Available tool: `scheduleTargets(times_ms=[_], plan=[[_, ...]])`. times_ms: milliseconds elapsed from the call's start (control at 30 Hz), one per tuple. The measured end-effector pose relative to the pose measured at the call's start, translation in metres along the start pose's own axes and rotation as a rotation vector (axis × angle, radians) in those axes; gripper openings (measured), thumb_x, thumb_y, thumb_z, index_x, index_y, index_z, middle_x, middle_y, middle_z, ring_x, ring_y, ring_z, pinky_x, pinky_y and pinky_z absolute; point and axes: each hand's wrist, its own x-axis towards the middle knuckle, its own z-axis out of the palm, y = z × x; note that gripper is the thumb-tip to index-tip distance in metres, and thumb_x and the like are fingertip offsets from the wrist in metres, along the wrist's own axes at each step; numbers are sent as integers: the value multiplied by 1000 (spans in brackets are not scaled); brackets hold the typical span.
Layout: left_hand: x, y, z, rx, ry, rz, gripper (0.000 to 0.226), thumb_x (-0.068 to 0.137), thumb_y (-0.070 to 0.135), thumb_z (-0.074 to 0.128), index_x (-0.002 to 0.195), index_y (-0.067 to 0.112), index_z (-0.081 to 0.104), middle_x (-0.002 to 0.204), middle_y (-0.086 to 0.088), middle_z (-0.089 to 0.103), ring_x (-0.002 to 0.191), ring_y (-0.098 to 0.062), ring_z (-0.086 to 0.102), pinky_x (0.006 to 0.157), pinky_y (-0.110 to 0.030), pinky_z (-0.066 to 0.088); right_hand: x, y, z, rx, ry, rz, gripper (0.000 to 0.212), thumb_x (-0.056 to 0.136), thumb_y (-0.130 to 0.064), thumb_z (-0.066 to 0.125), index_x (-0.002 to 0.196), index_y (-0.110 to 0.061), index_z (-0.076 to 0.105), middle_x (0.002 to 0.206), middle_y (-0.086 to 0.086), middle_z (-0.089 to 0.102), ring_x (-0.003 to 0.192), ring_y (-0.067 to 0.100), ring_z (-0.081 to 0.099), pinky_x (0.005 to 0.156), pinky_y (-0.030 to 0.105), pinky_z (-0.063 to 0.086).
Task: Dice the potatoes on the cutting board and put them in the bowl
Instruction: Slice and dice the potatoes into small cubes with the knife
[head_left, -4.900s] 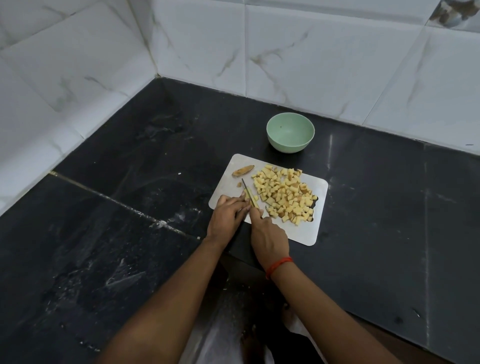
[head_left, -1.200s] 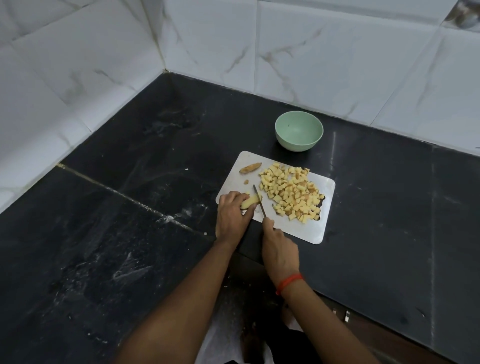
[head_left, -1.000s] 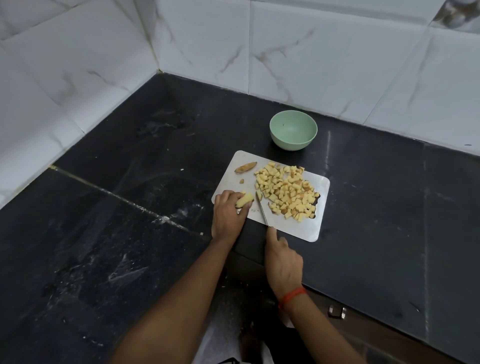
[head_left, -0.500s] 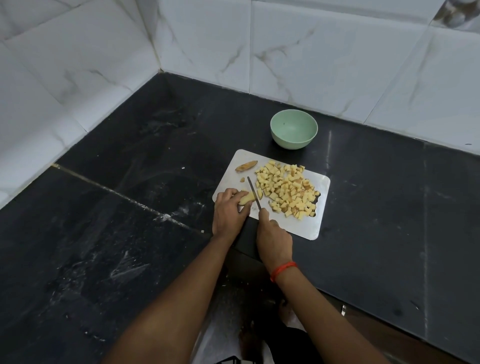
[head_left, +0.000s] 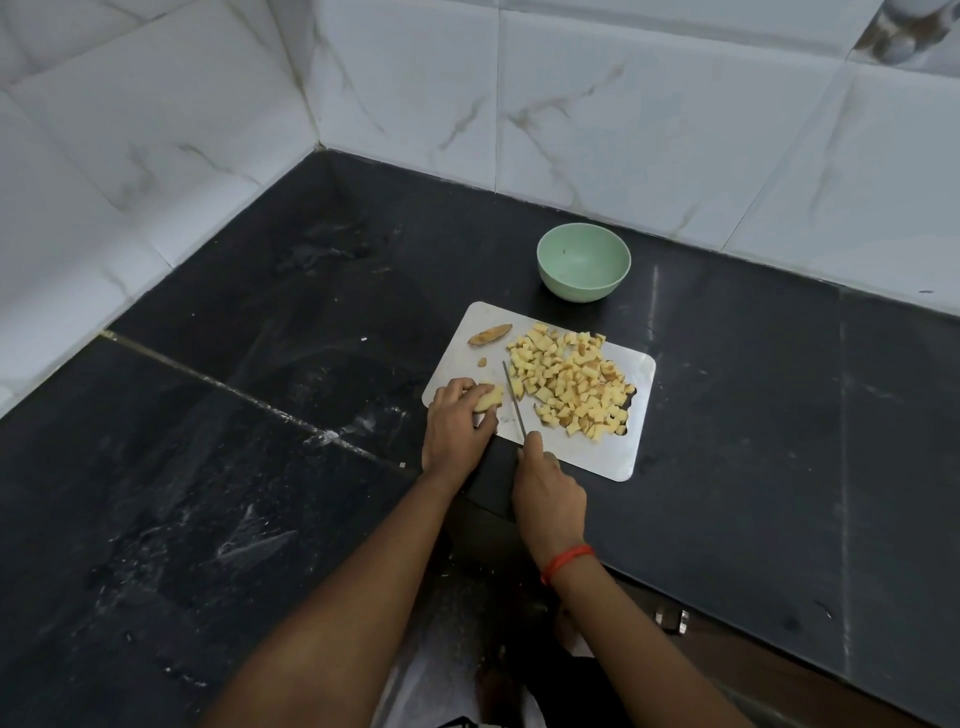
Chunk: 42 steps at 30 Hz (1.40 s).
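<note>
Potato chunk: the last uncut piece (head_left: 488, 397) lies at the near-left corner of the cutting board (head_left: 613, 457), half covered by fingers.
Dice: a pile (head_left: 569, 384) is spread from the middle to the right of the board, with some cubes right at its edge. None are in the bowl.
Knife: the blade (head_left: 514, 400) stands on edge just right of the chunk, between it and the pile, tip pointing away.
Left grip: (head_left: 454, 428) fingers are curled over the chunk, clamping it down.
Right grip: (head_left: 548, 488) closed round the knife handle, forefinger forward towards the blade.
Bowl: (head_left: 576, 291) green and empty, just beyond the board's far edge and not touching it.
Scrap: a peel end (head_left: 490, 334) lies at the far-left of the board.
Bench: (head_left: 779, 415) dark stone, dusty in patches.
Stage (judgement): dicing is nearly done and transfer has not begun.
Risk 1: the chunk is small and the fingertips sit close to the blade, so a slip or roll under pressure could nick a finger.
Risk 2: cubes at the board's right edge could spill onto the bench when the pile is swept or the board is lifted.
</note>
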Motion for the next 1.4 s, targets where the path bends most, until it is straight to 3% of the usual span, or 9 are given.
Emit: scheduleTargets(times_ms=[267,500,700,867,933,1067,1200,1400], plan=[[-3,1,-2,-138,22,-50,38,94,30,70,129,16,68,111,9,54,106,-10,52,89,-25,48,14,-10,8,23,-37,-30,20,104,-22,42,119,-21,30,88,4,66,66,26,68,48,31,39],[-2,-2,-1,-176,30,-68,33,93,28,72,124,17,72,109,10,57,101,-12,56,86,-28,53,18,-10,4,29,-65,-43,21,103,-23,41,122,-20,32,88,5,67,68,27,69,51,34,50],[1,-2,-1,-163,26,-51,33,93,30,72,123,17,72,111,8,58,109,-11,51,89,-28,48,25,-6,-4,-31,-136,-90,29,104,-19,35,133,-18,36,91,7,68,74,29,69,51,32,38],[0,-3,0,-155,37,-42,32,94,30,71,123,17,72,111,7,57,108,-9,49,88,-28,49,8,12,-15,-48,-210,-101,21,104,-18,35,125,-19,34,94,5,66,74,30,68,53,33,37],[-1,-1,0,-155,34,-45,33,93,30,71,124,17,72,111,7,56,105,-10,51,87,-29,51,-5,14,-15,-90,-192,-94,25,101,-16,41,126,-19,37,95,4,63,69,29,67,49,33,34],[-2,-3,-1,-204,50,-83,35,91,31,74,123,16,71,111,9,54,99,-11,58,85,-30,55,-9,5,-8,-39,-61,-9,25,93,-21,65,105,-20,43,72,2,60,44,26,59,39,25,24],[-2,-4,-2,-195,36,-75,33,91,28,73,122,16,72,108,9,53,95,-13,59,85,-35,56,3,3,-3,24,-4,-63,23,100,-24,56,101,-21,33,71,4,64,48,29,61,41,27,26],[-1,-1,-3,-149,18,-33,32,93,31,72,122,17,73,108,8,55,108,-13,50,87,-33,52,10,0,2,16,-29,-92,20,100,-20,50,106,-21,31,75,6,64,55,30,64,44,30,34]])
